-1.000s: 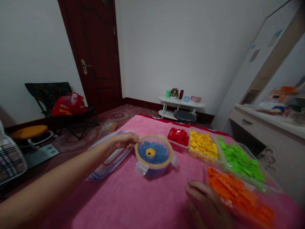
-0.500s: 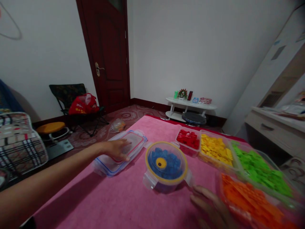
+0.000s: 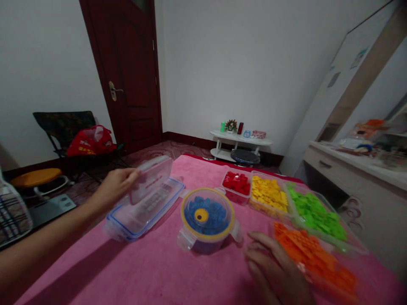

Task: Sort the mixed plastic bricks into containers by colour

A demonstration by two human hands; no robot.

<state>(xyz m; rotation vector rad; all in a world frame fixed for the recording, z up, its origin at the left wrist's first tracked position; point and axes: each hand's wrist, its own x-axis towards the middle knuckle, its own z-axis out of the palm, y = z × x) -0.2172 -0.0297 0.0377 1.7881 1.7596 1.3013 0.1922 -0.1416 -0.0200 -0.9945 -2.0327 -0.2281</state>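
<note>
My left hand (image 3: 120, 183) grips the edge of a clear plastic lid (image 3: 154, 173) and holds it tilted up. Beneath it a larger lid with a blue seal (image 3: 149, 207) lies flat on the pink cloth. My right hand (image 3: 276, 267) rests with fingers stretched out, holding nothing, beside the box of orange bricks (image 3: 313, 254). Between my hands stands a round container (image 3: 208, 220) of blue bricks; its clear, yellow-rimmed lid is on and its side clips hang out.
Clear boxes of red bricks (image 3: 237, 184), yellow bricks (image 3: 269, 194) and green bricks (image 3: 318, 214) stand uncovered at the right. The pink cloth (image 3: 152, 275) covers the table. Beyond are a white side table (image 3: 241, 137), a folding chair with a red bag (image 3: 92, 142), and drawers (image 3: 349, 173).
My left hand has taken hold of the smaller lid and raised it off the larger one. The view has turned slightly to the right. My right hand stays near the orange bricks.
</note>
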